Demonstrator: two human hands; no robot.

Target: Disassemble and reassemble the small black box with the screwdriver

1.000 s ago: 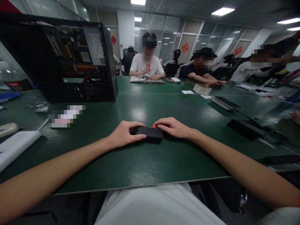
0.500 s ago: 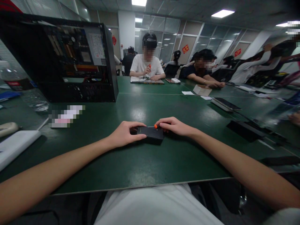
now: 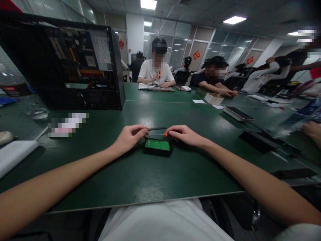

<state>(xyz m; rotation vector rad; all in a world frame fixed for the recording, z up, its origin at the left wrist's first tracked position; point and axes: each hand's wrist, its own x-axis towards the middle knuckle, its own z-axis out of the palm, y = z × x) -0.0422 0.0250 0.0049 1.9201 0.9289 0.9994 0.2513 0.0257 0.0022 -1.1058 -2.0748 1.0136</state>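
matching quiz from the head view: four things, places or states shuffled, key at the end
Things
1. green circuit board
2. flat black cover
3. orange-handled tool
4. computer case

Places or states
A. open-sided, standing on the table, off to the left
B. pinched by the left hand
C. lying inside the small black box
D. handle in the fingers of the right hand

Pairs: 1-C, 2-B, 3-D, 4-A

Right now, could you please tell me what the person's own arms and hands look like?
The left hand and right hand are gloveless. Both forearms are bare, with no watch or bracelet visible. A whitish sleeve shows at the picture's lower right, by the right arm; no left sleeve is in view.
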